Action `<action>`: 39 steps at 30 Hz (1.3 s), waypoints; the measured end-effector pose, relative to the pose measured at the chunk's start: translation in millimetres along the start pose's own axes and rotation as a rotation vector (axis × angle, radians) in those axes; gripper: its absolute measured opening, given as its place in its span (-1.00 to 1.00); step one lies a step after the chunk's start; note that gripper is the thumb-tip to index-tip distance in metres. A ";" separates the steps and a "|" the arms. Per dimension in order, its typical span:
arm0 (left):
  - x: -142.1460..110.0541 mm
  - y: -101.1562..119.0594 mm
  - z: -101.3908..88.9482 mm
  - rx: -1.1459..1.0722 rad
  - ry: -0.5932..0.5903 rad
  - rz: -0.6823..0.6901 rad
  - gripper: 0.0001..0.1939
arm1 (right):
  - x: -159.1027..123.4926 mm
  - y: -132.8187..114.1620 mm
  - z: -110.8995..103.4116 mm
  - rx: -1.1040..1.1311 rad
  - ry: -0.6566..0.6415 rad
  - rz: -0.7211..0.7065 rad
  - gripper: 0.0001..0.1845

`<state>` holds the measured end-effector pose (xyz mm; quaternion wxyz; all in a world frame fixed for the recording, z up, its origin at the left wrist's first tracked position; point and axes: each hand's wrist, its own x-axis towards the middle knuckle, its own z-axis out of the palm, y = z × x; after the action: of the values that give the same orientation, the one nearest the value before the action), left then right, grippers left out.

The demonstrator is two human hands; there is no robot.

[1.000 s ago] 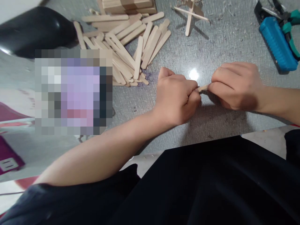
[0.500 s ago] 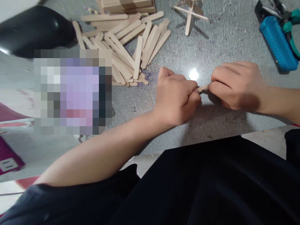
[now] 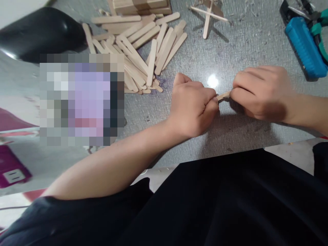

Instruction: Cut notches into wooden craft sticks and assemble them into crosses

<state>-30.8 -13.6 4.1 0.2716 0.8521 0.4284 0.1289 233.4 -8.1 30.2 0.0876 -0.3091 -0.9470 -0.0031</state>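
Between my two fists a short length of a wooden craft stick (image 3: 223, 96) shows, pale and narrow; its ends are hidden in my fingers. My left hand (image 3: 194, 106) is closed on its left end, and my right hand (image 3: 260, 94) grips the right end. Both hands are just above the grey table (image 3: 179, 147). Up and to the left lies a heap of loose craft sticks (image 3: 143, 51). Beyond my hands stands a small assembly of crossed craft sticks (image 3: 208, 18).
A blue-handled tool (image 3: 304, 48) lies at the right, beside green-handled pliers (image 3: 317, 34). Stacked wooden pieces (image 3: 142, 6) sit at the back. A black rounded object (image 3: 43, 34) is at the far left, above a blurred-out patch. A purple box (image 3: 14, 167) stands lower left.
My right hand has shifted slightly to the right, and a little more of the craft stick shows between my fists. My left hand has hardly moved.
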 end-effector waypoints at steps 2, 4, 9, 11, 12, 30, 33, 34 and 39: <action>0.2 0.3 -0.8 0.008 -0.003 0.002 -0.62 | -1.7 1.3 0.2 -0.067 0.054 -0.044 -0.49; 0.5 1.2 -1.3 0.011 0.003 0.003 -0.62 | -2.8 2.1 0.7 -0.097 0.101 -0.072 -0.50; 1.7 4.2 -2.3 -0.017 0.009 -0.007 -0.61 | -2.5 1.9 0.2 -0.049 0.017 -0.013 -0.47; 1.8 4.5 -2.6 -0.020 0.003 -0.013 -0.61 | -2.0 1.6 -0.3 0.000 0.011 0.017 -0.46; 1.6 4.3 -2.6 -0.020 0.001 -0.013 -0.62 | -1.9 1.6 -0.5 0.012 0.009 0.022 -0.46; 2.0 6.0 -1.6 -0.027 0.032 -0.016 -0.63 | 0.5 3.4 3.0 0.010 -0.018 0.031 -0.45; 2.2 5.4 -2.6 -0.008 0.003 -0.042 -0.64 | -1.2 6.4 3.4 0.000 0.019 0.037 -0.47; 2.2 4.8 -2.7 -0.003 -0.001 -0.048 -0.65 | -2.6 7.9 3.5 -0.040 0.053 0.030 -0.48; 1.7 2.7 -1.1 0.001 -0.001 -0.056 -0.66 | -8.8 6.0 -4.6 -0.037 0.111 0.076 -0.59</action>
<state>-28.5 -13.2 6.5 0.2750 0.8399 0.4521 0.1205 244.7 -8.7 32.9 0.1341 -0.3459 -0.9280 -0.0345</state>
